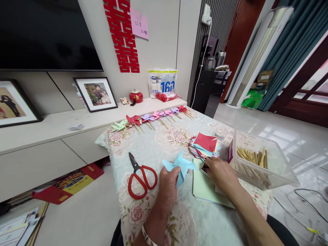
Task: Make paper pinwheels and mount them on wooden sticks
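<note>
- We worked at a bench under a floral cloth, pushed up against a long low cabinet that carried framed photos.
- To our right stood a clear plastic box of wooden sticks, just beside our right hand.
- A stack of coloured paper squares lay between that box and the bench's middle, with a pale green sheet under our right wrist.
- Along the far edge ran a row of finished pinwheels, green through red, purple and pink, each on its stick.
- Red-handled scissors lay shut and untouched, near our left hand.
- Our left hand held the light blue pinwheel just above the cloth, the grip clamped on its lower folds, the vanes already folded in.
- Our right hand rested by the paper stack with fingertips closed on something small and dark; we could not tell what it was.
- We judged the step to be fixing the blue wheel's centre before mounting. The next move would call for a stick from the box, brought squarely to the hub while the left hand kept the folds from springing open.
</note>
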`<state>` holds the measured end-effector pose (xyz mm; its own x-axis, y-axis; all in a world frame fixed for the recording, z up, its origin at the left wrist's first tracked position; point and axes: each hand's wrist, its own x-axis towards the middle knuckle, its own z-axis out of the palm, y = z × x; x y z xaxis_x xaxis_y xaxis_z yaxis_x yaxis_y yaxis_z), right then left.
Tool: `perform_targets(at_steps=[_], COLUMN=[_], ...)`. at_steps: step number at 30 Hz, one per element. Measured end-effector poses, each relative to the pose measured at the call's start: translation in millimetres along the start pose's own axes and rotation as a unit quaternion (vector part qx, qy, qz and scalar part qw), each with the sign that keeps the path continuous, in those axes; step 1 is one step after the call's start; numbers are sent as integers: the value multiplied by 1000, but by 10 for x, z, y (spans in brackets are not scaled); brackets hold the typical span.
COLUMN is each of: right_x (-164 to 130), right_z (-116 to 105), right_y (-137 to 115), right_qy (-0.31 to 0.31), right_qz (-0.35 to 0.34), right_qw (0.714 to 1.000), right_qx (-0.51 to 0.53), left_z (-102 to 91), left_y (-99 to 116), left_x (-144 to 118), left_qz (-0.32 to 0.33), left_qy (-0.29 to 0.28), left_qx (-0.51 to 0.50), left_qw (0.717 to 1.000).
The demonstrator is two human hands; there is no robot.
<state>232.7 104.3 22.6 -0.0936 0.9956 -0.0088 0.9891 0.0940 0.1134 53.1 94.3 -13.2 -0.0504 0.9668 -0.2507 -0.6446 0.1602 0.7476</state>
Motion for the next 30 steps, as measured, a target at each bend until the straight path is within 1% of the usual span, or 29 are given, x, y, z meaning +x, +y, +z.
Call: perform_targets(at_steps=[4,11,16,20,23,27,30], right_x=[4,-5,11,25,26,-3,-28], right_z=[23,56,88,194,265,288,288], right_y=[4,43,66,64,63,59,57], right_qy=[2,-2,9,42,61,72,80], right_qz=[-9,-21,-42,-44,-41,-37,-35], right_qw=[1000,1000,999,998,997,997,996], right_qx=[-2,18,33,4,-6,-15,-14], left_z=[-17,-122,-113,-108,-117,-106,-80], left_y=[-23,-121,-126,-115,-113,-100,-75], left_x=[2,19,13,7,4,-15,-36], left_qz=[12,37,65,58,39,14,3], left_qy=[-13,10,19,16,19,15,1], left_qx=[8,103,152,154,148,118,94], left_qw=[1000,994,986,986,988,993,996])
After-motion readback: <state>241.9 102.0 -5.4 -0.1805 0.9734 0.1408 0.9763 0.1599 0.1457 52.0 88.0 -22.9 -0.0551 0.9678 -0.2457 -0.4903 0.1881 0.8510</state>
